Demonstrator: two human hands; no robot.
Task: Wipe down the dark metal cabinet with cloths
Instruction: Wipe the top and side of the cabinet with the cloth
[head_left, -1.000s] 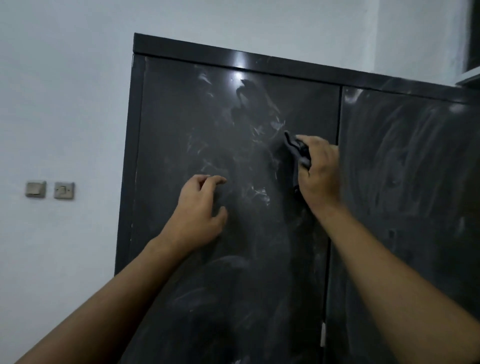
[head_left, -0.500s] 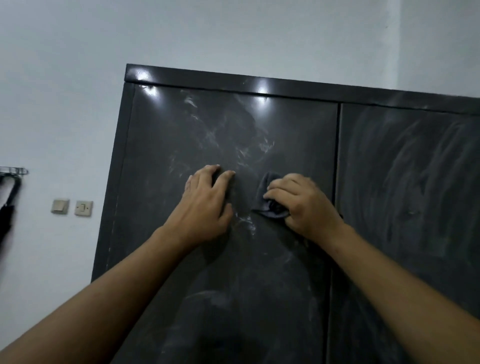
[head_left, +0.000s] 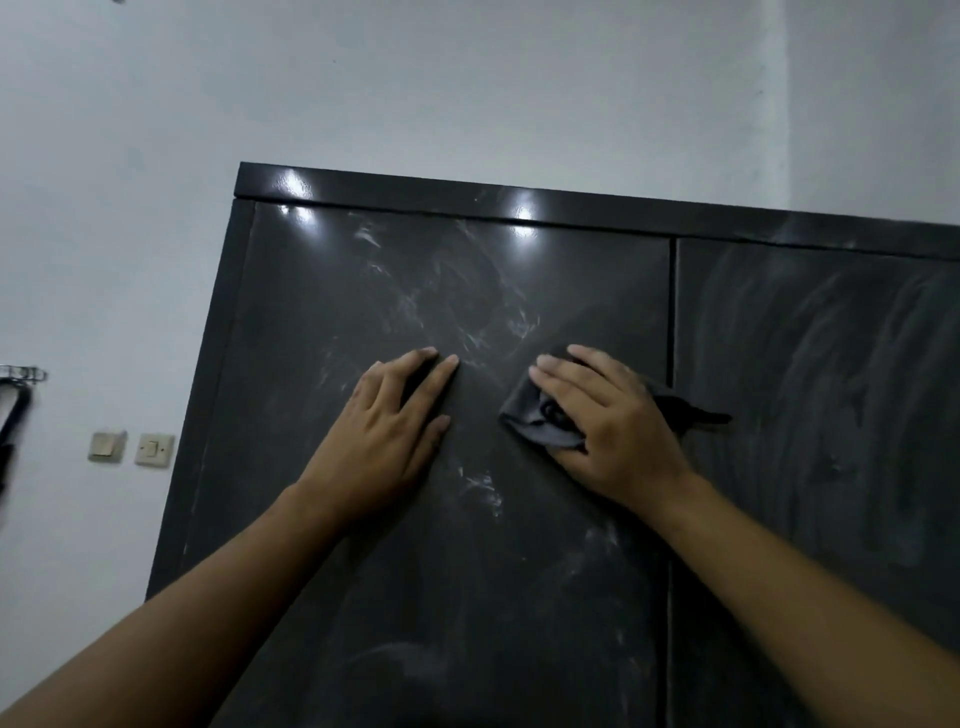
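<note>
The dark metal cabinet (head_left: 519, 597) fills the lower view, and its two doors carry pale dusty smears. My left hand (head_left: 387, 441) lies flat on the left door with straight fingers; I cannot tell whether a cloth is under it. My right hand (head_left: 613, 431) presses a crumpled dark grey cloth (head_left: 530, 415) against the same door, close to the seam between the doors. Its fingers are stretched out over the cloth. A small dark shape (head_left: 701, 415) sticks out to the right of that hand, across the seam.
A white wall runs behind and to the left of the cabinet. Two pale wall switches (head_left: 132, 448) sit left of it, and a metal rack (head_left: 21, 374) with something dark hanging from it is at the far left edge.
My right hand slid down and left from the seam and flattened on the cloth. My left hand's curled fingers straightened against the door. The view tilted upward.
</note>
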